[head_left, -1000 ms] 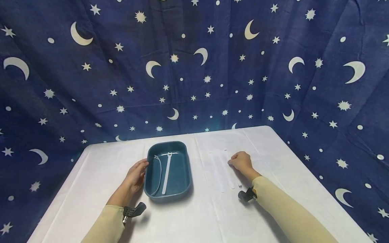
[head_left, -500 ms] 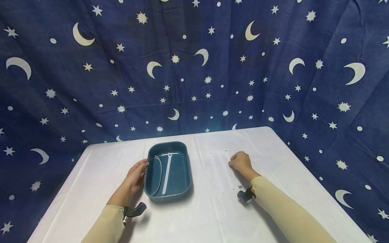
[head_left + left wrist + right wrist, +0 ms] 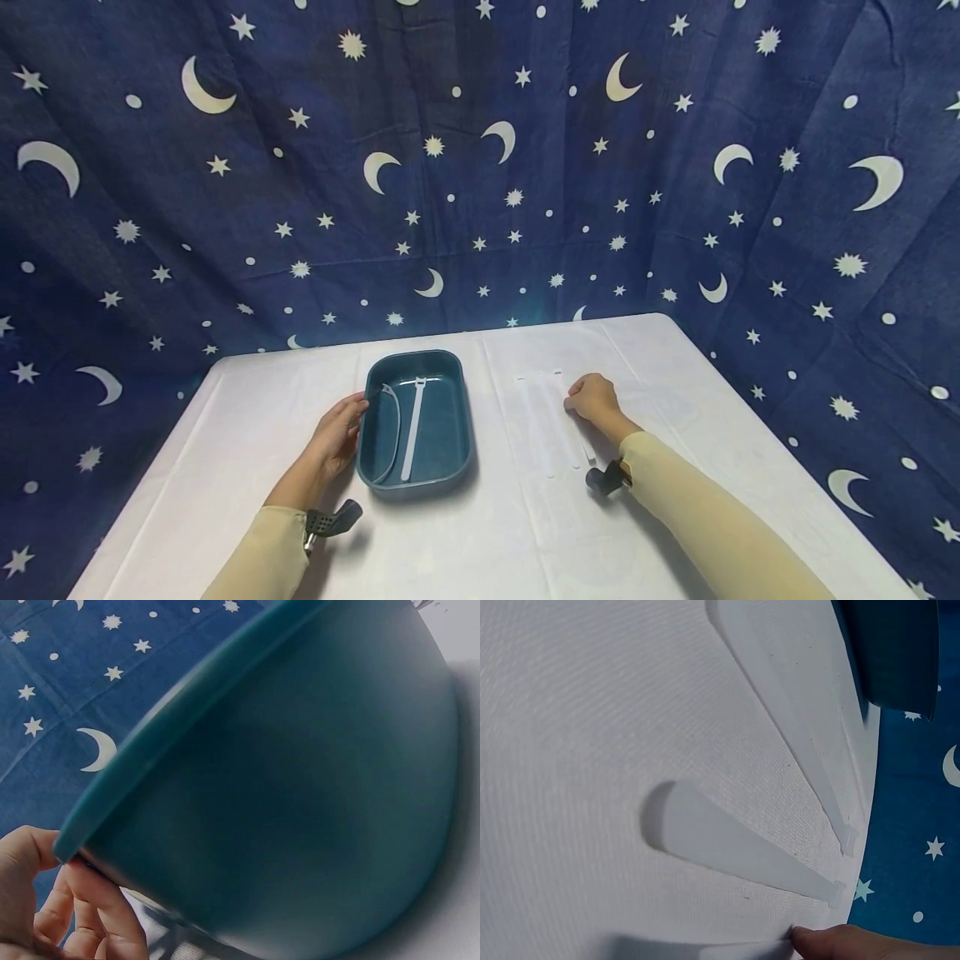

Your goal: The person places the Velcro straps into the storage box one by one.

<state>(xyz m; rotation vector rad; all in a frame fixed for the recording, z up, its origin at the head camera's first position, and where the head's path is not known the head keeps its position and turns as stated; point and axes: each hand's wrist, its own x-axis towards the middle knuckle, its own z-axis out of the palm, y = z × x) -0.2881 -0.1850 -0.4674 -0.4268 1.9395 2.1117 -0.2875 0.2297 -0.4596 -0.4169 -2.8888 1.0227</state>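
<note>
In the head view, my left hand (image 3: 336,433) grips the left rim of a teal plastic bin (image 3: 450,475); the left wrist view shows thumb and fingers pinching its rim (image 3: 150,742). Inside lie two white slotted-head cable straps, one straight (image 3: 412,429) and one curved along the left wall (image 3: 397,437). Right of the bin, three similar straps lie side by side on the white tablecloth. My right hand (image 3: 596,400) pinches the rightmost strap (image 3: 588,452) partway along. In the right wrist view, that strap (image 3: 742,951) shows only at the bottom edge, beside two others (image 3: 727,844).
A white cloth covers the table (image 3: 480,542). Behind and to the right hangs a dark blue curtain (image 3: 465,208) with moons and stars. A black wrist camera sits on each wrist, the left one (image 3: 333,518) close to the bin's near-left corner.
Both hands, the bin and the straps stay almost where they were. The head view shifts very slightly.
</note>
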